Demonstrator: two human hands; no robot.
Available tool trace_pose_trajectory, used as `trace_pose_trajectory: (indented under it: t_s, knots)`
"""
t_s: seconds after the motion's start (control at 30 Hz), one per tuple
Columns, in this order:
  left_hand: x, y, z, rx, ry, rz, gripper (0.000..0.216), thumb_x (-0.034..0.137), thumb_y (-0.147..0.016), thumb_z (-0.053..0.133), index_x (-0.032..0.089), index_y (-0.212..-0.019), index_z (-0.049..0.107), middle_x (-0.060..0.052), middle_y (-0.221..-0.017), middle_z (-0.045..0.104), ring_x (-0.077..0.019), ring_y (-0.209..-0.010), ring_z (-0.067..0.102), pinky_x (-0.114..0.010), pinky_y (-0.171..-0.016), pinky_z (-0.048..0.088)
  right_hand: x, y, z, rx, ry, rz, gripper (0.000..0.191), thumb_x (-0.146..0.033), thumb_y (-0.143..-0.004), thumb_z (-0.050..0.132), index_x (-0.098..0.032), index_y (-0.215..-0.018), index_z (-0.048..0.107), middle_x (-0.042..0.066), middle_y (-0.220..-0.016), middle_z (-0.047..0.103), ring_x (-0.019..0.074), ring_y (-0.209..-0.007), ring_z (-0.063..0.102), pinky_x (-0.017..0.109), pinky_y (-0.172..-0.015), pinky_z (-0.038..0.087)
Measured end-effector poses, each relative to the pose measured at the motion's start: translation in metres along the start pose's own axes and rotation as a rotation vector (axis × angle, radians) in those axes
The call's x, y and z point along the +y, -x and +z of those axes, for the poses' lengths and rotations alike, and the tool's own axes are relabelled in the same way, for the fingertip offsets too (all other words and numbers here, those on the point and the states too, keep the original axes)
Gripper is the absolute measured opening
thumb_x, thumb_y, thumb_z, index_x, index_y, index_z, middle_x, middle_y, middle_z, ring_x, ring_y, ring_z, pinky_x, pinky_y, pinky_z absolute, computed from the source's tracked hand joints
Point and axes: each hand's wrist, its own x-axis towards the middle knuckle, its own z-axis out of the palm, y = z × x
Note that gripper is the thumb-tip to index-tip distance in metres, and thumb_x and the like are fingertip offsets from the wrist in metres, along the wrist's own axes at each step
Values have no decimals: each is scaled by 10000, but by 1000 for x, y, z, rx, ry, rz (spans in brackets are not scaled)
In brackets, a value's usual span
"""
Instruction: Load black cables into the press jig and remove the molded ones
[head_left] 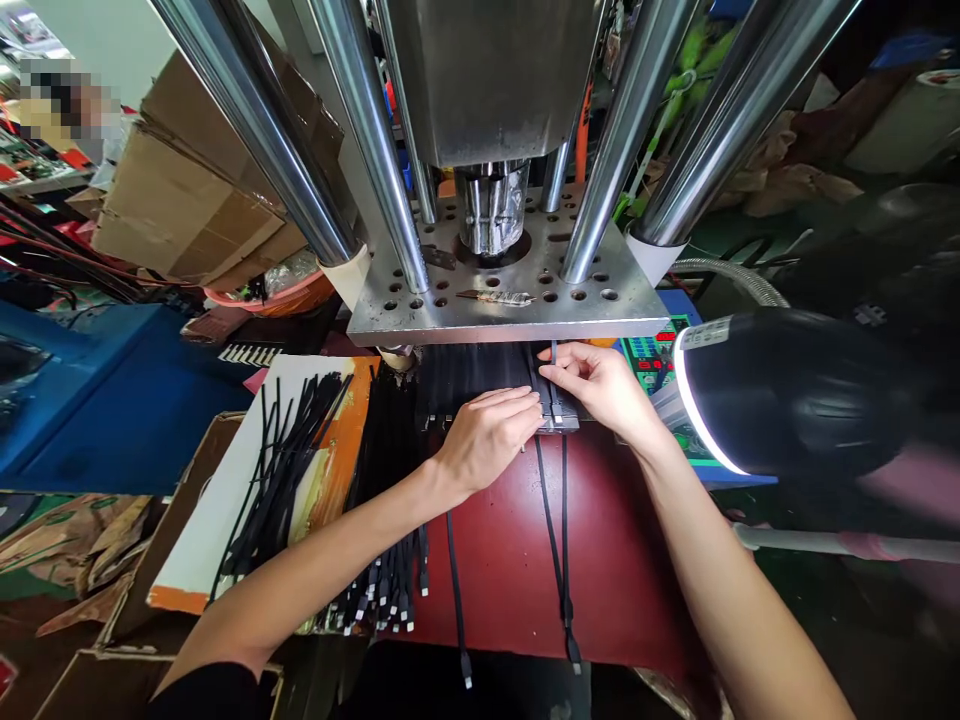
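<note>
Under the press plate, black USB cables (480, 370) lie side by side on a dark block, with metal plugs at its front edge. My left hand (491, 435) rests over this front edge, its fingers closed together and curled down near a silver plug; what its fingertips hold is hidden. Just to the right, my right hand (600, 385) pinches a thin black cable (554, 355) between thumb and forefinger close below the plate. Two cable ends (564, 560) hang forward over the red table top (622, 560), and another cable (456, 600) hangs farther left.
Above my hands stands a steel press plate (465, 325) with upright rods and a ram (491, 210). At left, a bundle of black cables (292, 460) lies on a white board (217, 520). A lit black lamp (780, 390) is on the right, before a green control panel (649, 350).
</note>
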Motion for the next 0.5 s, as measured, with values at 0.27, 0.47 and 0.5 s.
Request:
trace_pose_trajectory:
  t_s: [0.27, 0.47, 0.5]
  knots:
    - [1, -1, -14, -102, -95, 132, 298, 216, -1129, 533, 61, -1289, 731, -226, -1395, 777, -317, -1411, 709, -471, -1231, 567, -4, 2, 0, 20, 10, -18, 391, -541, -860, 774, -198, -1048, 778, 38, -763, 701, 174, -616, 511, 336, -602, 452]
    - [21, 3, -15, -248, -239, 20, 564, 453, -1092, 646, 55, -1491, 610, -267, -1575, 647, -379, -1551, 566, -545, -1330, 419, -9, 3, 5, 64, 71, -32, 459, -630, -868, 770, -191, -1002, 783, 46, -740, 698, 179, -607, 527, 337, -594, 468]
    - [24, 4, -13, -250, -265, 0, 590, 479, -1098, 627, 56, -1508, 601, -264, -1597, 630, -379, -1561, 554, -546, -1336, 405, -9, 3, 6, 78, 86, -34, 472, -644, -881, 759, -188, -998, 783, 44, -733, 694, 178, -607, 526, 334, -594, 471]
